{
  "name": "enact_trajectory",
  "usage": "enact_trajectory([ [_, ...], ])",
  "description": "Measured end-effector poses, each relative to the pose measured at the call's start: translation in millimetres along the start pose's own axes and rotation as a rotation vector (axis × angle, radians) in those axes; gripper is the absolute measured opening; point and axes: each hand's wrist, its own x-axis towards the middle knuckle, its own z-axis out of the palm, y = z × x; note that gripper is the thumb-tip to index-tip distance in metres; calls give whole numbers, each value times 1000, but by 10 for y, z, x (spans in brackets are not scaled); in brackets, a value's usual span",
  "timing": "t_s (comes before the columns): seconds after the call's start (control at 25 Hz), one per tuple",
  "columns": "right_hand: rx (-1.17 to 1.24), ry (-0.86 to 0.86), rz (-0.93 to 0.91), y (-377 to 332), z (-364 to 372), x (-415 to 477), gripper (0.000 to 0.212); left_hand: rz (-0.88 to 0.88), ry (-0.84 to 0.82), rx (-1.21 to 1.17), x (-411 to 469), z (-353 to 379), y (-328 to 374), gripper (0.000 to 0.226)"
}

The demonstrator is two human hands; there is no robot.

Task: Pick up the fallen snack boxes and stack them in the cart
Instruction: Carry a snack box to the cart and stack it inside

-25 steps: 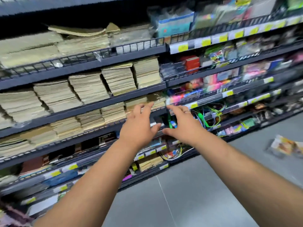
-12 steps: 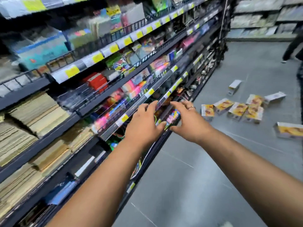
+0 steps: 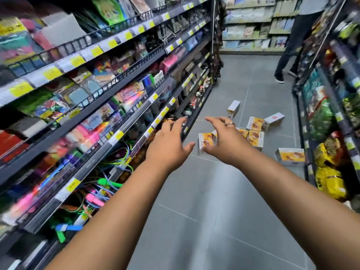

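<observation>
Yellow-and-white snack boxes [image 3: 255, 137] lie scattered on the grey tiled floor [image 3: 194, 211] between stocked shelves [image 3: 109, 88], left hand [image 3: 167, 146] and right hand [image 3: 224, 142] spread empty.

Eight snack boxes [image 3: 290, 155] on the floor, two hands [image 3: 169, 147], one ring [image 3: 229, 124], one other person [image 3: 292, 45].

Yellow-and-white snack boxes [image 3: 255, 136] lie on grey floor tiles [image 3: 204, 211]; shelf labels [image 3: 76, 60] are yellow and white.
</observation>
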Motion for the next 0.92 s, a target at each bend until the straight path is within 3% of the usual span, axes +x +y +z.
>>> enact_trajectory([
  [0.44, -12, 96, 202, 1190, -420, 1735, 82, 167, -135, -3, 2352, 924, 398, 77],
  [0.92, -26, 88, 401, 1874, -364, 4057, 83, 247, -295, 54, 4950, 1566, 70, 75],
])
